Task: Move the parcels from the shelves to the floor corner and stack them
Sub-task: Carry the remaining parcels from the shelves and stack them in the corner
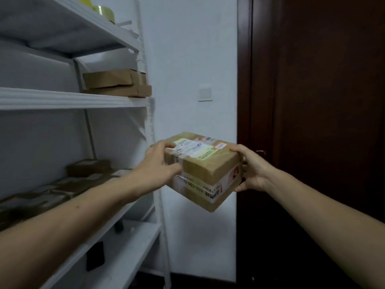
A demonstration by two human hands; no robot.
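Parcel (203, 171) up in mid-air, just clear of the shelves' (73, 99) outer edge. Left hand (160, 163) gripping one end, right hand (253, 170) clamped on the other. Bare wall (193, 59) and dark door (323, 101) behind.

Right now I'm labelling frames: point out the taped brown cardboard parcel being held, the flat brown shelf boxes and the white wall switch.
Taped brown cardboard parcel (208, 164): head view, near side face.
Flat brown shelf boxes (110, 80): head view, upper box's side.
White wall switch (205, 92): head view, plate centre.
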